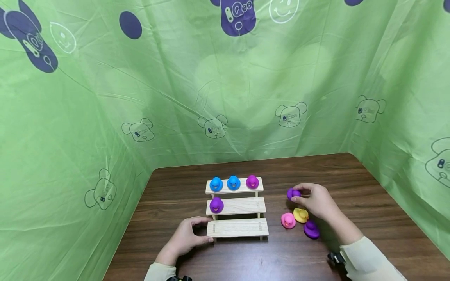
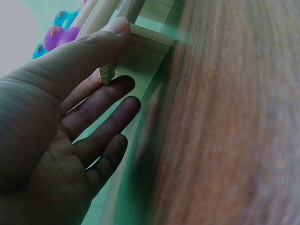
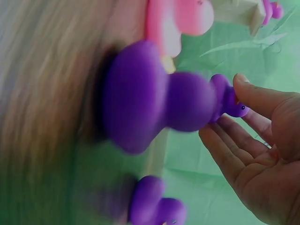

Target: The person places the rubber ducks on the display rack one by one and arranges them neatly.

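Note:
A three-step wooden rack [image 1: 237, 228] stands on the table. My left hand [image 1: 188, 236] holds the left end of its lowest step, thumb [image 2: 105, 40] at the front and index finger behind; the other fingers are loosely extended. On the top step sit two blue rubber ducks [image 1: 233, 182] and a magenta duck [image 1: 252, 182]; a purple duck [image 1: 216, 205] is on the middle step's left. To the rack's right, my right hand [image 1: 316, 199] pinches a purple rubber duck [image 3: 220, 96] between thumb and fingertips.
Near the right hand lie a pink duck [image 1: 288, 220], a yellow duck [image 1: 300, 215] and a purple duck [image 1: 311, 229]. Another purple duck [image 3: 157, 201] shows low in the right wrist view. Green printed cloth [image 1: 246, 136] hangs around the brown table [image 1: 168, 195].

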Available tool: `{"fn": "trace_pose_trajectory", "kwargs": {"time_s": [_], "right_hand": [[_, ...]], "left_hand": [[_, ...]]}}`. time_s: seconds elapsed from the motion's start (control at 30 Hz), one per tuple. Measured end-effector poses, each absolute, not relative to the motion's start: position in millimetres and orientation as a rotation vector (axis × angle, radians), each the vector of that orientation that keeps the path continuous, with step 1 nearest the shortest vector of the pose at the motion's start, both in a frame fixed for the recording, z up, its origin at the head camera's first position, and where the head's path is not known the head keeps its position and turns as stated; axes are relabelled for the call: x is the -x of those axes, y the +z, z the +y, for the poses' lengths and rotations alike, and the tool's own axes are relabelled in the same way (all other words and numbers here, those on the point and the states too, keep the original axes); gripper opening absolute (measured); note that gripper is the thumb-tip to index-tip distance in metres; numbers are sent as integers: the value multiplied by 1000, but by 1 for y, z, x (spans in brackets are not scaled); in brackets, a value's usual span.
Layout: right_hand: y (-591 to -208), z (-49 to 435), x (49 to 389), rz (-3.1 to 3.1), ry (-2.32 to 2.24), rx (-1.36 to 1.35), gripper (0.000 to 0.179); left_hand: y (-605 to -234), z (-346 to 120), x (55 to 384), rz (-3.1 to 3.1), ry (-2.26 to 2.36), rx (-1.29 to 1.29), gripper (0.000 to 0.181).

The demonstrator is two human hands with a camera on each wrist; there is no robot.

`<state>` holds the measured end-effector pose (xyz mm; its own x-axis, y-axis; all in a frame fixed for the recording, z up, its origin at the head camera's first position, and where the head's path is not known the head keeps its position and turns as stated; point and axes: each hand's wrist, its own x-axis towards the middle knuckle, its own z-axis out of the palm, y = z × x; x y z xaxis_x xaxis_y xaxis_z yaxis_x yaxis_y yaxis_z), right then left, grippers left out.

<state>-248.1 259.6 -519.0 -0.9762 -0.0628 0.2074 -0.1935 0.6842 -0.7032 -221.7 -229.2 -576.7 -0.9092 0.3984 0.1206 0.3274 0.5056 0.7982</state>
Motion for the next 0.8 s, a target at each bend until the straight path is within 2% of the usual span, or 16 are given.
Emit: {"fn": "trace_pose_trajectory", "kwargs": {"time_s": [0.33,0.8], "right_hand": [[-500,235,232,-2664,1235,-240,36],[-496,202,217,-2575,1343,-328,38]], "left_hand": [[-578,-229,221,2655,1388,-647,56],[-578,-230,222,2656,1380,-647,57]]}}
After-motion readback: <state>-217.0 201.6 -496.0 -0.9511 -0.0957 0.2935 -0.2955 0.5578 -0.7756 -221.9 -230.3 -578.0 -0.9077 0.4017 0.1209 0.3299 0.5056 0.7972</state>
